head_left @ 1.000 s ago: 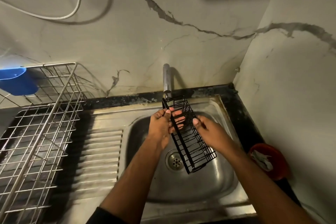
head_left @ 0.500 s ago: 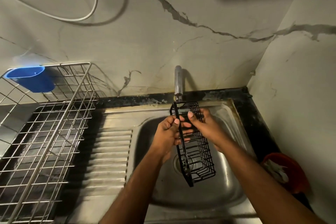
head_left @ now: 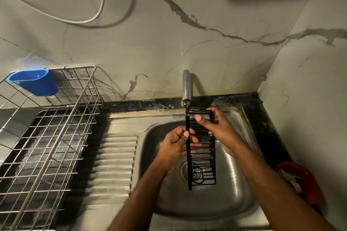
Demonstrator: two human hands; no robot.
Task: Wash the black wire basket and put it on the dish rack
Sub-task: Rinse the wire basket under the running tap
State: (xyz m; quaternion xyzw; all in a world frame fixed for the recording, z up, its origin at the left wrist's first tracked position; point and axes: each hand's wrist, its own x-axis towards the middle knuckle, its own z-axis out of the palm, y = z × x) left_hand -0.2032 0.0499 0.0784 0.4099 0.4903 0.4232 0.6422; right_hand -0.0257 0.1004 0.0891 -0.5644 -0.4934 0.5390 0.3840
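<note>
The long black wire basket point(head_left: 203, 163) hangs nearly upright over the steel sink point(head_left: 234, 199), its top end just under the tap point(head_left: 186, 88). My left hand point(head_left: 175, 146) grips its left flat rail about a third of the way down, thumb on the front. My right hand point(head_left: 218, 130) holds the basket's upper right part, fingers curled round the top wires and thumb pressed on the front. The metal dish rack point(head_left: 47, 146) stands on the counter to the left of the sink.
A blue plastic cup point(head_left: 35, 83) hangs on the rack's back left rim. The ribbed drainboard point(head_left: 114, 165) lies between rack and sink. A red bowl point(head_left: 300, 182) sits on the dark counter at the right. Marble walls close the back and right side.
The basket has swung from a slant to nearly upright under the tap. My right hand slid up from the basket's middle to its top end. The view shifted left.
</note>
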